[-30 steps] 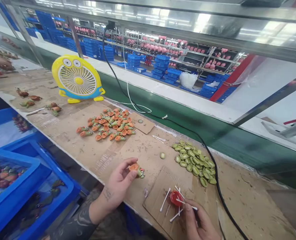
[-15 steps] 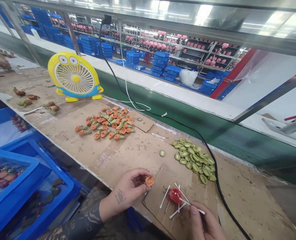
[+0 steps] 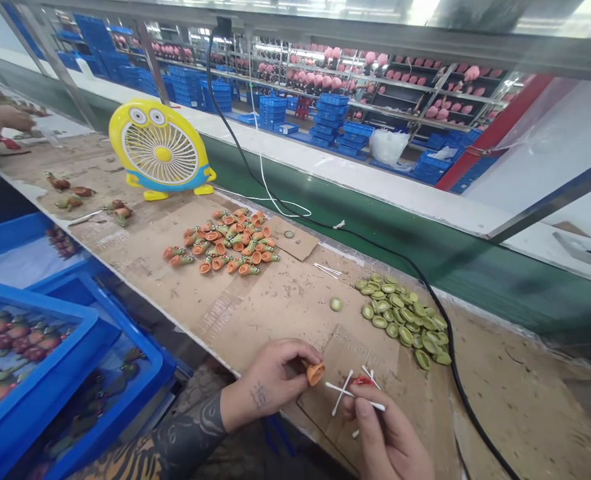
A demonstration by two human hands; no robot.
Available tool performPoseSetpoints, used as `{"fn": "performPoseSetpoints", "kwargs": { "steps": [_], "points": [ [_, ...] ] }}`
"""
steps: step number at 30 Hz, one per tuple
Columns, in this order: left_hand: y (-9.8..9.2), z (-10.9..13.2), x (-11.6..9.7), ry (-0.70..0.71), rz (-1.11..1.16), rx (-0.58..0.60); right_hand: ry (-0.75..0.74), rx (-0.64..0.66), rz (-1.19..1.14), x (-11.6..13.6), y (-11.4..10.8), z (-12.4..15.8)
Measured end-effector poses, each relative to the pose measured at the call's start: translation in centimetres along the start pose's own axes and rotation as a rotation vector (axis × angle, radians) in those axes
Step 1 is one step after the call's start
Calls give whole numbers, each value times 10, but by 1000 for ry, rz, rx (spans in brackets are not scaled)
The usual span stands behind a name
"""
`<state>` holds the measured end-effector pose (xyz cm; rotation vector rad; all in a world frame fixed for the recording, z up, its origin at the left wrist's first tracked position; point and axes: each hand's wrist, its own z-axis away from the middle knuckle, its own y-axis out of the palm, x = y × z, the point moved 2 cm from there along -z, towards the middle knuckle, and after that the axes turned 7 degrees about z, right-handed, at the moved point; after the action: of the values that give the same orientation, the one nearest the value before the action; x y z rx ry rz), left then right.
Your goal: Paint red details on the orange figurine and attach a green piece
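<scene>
At a factory worktop [image 3: 160, 300], a worker's left hand [image 3: 278, 377] grips a hollow orange piece [image 3: 316, 375] between thumb and fingers, above the near edge, while the right hand [image 3: 382, 427] pinches a cotton swab [image 3: 348, 392], its tip just beside the piece; whether the two touch cannot be told. Fingers of the right hand block most of a small red pot [image 3: 363, 380] on a cardboard sheet [image 3: 360, 350], where loose swabs [image 3: 337, 405] lie about.

Farther off, a heap of orange-and-green pieces [image 3: 230, 243] sits left of centre, and a pile of green oval rings [image 3: 400, 317] to the right, with a single ring [image 3: 336, 304] lying apart. A black cable [image 3: 454, 363] curves close along the pile's right side. Spare swabs [image 3: 327, 270] lie between the two groups, near a cardboard scrap [image 3: 300, 243]. A yellow fan [image 3: 162, 155] stands behind the orange heap, a white cord [image 3: 262, 167] to its right. At left, blue bins [image 3: 92, 333] of painted pieces flank the worktop, and a co-worker's hand [image 3: 10, 120] shows at its far end.
</scene>
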<state>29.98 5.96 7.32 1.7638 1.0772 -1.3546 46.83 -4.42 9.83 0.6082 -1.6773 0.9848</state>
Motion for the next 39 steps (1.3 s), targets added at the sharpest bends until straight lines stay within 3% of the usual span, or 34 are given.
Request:
{"fn": "performPoseSetpoints", "kwargs": {
  "steps": [11, 24, 29, 34, 39],
  "points": [
    [0, 0, -6, -57, 17, 15, -2, 111, 118, 2, 12, -3],
    [-6, 1, -9, -185, -36, 104, -174, 67, 243, 15, 8, -12],
    [-8, 3, -7, -210, -30, 135, -232, 19, 303, 2, -18, -21],
    [-6, 4, 4, -225, 109, 52, -164, -27, 505, -26, -57, -37],
    [-8, -4, 0, -124, -48, -12, -150, 69, 607, -45, -65, -36]
  ]
}}
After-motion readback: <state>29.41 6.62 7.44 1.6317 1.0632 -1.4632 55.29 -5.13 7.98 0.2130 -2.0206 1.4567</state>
